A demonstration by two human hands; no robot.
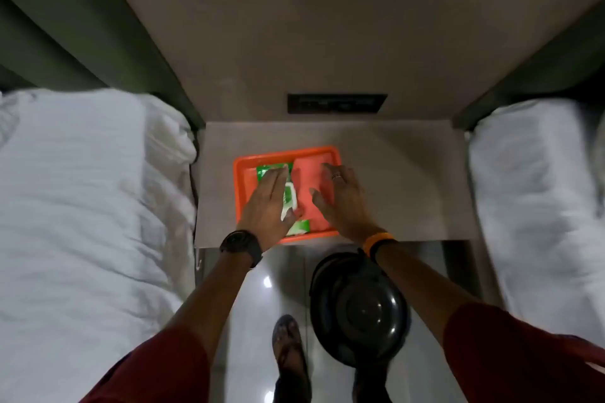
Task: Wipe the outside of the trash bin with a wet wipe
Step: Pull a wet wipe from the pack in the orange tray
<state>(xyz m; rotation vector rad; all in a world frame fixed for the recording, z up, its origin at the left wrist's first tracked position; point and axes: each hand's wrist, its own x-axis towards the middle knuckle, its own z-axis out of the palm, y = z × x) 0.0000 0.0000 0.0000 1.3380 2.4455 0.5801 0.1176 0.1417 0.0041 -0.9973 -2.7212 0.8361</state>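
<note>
An orange tray [244, 160] sits on a grey bedside table [393, 180]. In it lies a green and white pack of wet wipes [291, 196], beside a folded pink cloth [309, 173]. My left hand [270, 203] lies flat over the pack, fingers straight. My right hand [340, 196] hovers over the pink cloth with fingers spread, holding nothing. A round black trash bin [358, 307] with a domed lid stands on the floor below the table's front edge, under my right forearm.
White bedding lies on a bed [82, 206] at the left and on another [540, 206] at the right. A dark switch panel [337, 103] is on the wall behind the table. My sandalled foot [289, 347] stands on the glossy tile floor.
</note>
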